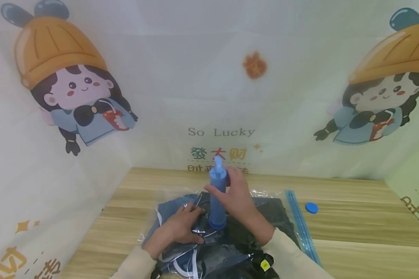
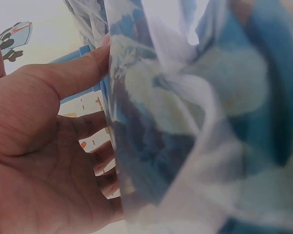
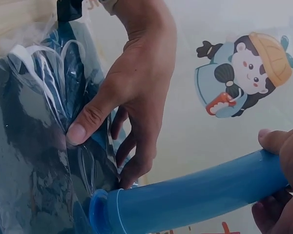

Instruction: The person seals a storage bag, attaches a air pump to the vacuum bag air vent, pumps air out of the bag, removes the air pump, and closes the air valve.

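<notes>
A clear plastic vacuum storage bag (image 1: 275,211) with dark and blue cloth and white trim inside lies on the table. On top of it stands a blue hand pump (image 1: 217,205), its wide base against the bag and its handle showing just above the tube. My right hand (image 1: 239,193) grips the pump's upper tube, thumb on the near side and fingers behind. My left hand (image 1: 183,224) rests on the bag left of the pump base, fingers spread. In the left wrist view, that hand's fingers (image 2: 80,73) touch the plastic; their tips are partly hidden.
A blue zip strip (image 1: 301,226) runs along the bag's right side. Right of it, a round blue cap (image 1: 311,208) lies on the wooden table (image 1: 356,228). A printed white cloth (image 1: 167,77) hangs behind and at both sides.
</notes>
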{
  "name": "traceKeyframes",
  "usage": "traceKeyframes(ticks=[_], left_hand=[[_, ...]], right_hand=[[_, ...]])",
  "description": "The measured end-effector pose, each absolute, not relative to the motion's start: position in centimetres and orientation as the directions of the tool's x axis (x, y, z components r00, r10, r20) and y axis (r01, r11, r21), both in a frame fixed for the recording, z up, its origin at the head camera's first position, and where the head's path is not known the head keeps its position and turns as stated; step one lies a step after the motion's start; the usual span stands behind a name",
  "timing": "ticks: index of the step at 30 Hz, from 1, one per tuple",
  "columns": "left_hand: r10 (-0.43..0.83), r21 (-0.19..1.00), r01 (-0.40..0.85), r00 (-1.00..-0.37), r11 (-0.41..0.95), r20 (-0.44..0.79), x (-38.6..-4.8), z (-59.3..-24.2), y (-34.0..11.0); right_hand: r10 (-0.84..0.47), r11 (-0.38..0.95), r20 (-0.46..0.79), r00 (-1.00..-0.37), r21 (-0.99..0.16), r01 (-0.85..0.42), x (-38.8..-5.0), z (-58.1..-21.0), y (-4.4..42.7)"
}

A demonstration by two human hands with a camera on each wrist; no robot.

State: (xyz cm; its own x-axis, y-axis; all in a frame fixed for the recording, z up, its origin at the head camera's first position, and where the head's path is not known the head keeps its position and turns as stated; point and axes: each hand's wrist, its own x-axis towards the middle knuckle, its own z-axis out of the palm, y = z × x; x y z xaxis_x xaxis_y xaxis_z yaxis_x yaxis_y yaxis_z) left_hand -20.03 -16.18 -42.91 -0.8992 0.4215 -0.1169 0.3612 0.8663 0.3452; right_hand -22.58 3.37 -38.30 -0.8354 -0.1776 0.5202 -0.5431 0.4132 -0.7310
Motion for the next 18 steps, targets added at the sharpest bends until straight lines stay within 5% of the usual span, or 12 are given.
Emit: traceKeyframes(ticks=[18], left_hand=[[0.413,0.343,0.353,-0.903,0.871,-0.119,-19.84,-42.74,-16.11]], right_hand=[[-0.254,0.254,0.313,-0.915,-0.891,-0.375,-22.74,-38.05,3.74]])
